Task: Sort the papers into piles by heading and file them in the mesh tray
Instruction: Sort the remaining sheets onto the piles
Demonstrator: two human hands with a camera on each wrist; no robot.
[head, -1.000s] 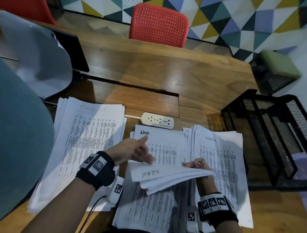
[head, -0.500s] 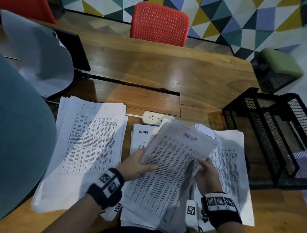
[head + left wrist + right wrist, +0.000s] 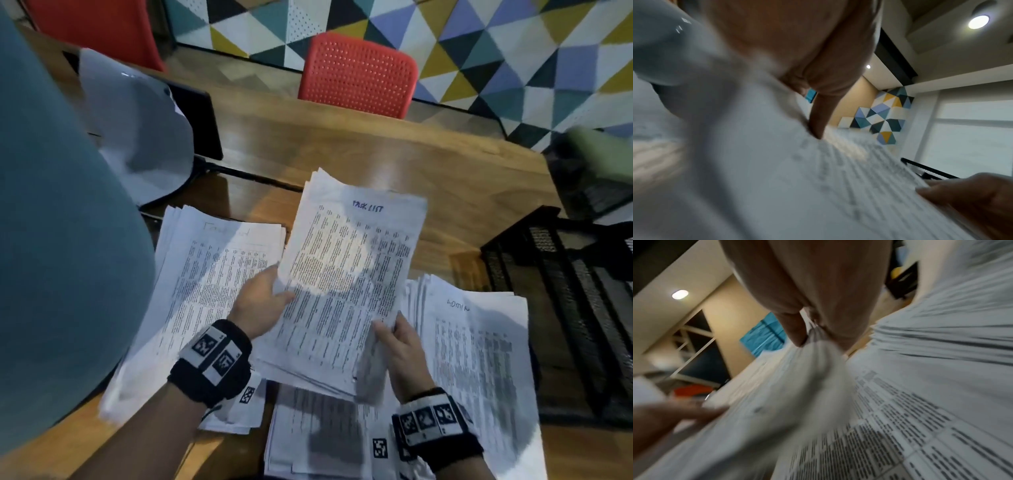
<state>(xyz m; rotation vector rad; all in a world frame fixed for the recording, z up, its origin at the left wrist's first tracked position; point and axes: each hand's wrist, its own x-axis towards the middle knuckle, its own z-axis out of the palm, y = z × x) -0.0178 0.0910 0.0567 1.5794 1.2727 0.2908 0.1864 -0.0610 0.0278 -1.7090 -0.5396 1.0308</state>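
A sheaf of printed papers point(image 3: 346, 274) headed "TASK LIST" is held tilted up above the table. My left hand point(image 3: 263, 301) grips its left edge, thumb on the top sheet point(image 3: 818, 178). My right hand point(image 3: 399, 337) pinches the lower right corner, seen close in the right wrist view as the pinched paper edge point(image 3: 813, 344). On the table, a pile headed "Task list" point(image 3: 212, 274) lies at left and a pile headed "ADMIN" point(image 3: 479, 359) at right. Another pile point(image 3: 318, 438) lies under the held sheaf, its heading hidden. The black mesh tray point(image 3: 575, 294) stands at the right edge.
A red chair point(image 3: 359, 72) stands beyond the wooden table point(image 3: 376, 154). A black monitor with a white sheet point(image 3: 137, 130) draped over it sits at the back left. A teal shape point(image 3: 51, 240) fills the left of the head view.
The sheaf has been lifted off the middle pile and tilted upright, so its "TASK LIST" heading now faces me. Both hands rose with it, and the power strip is now hidden.
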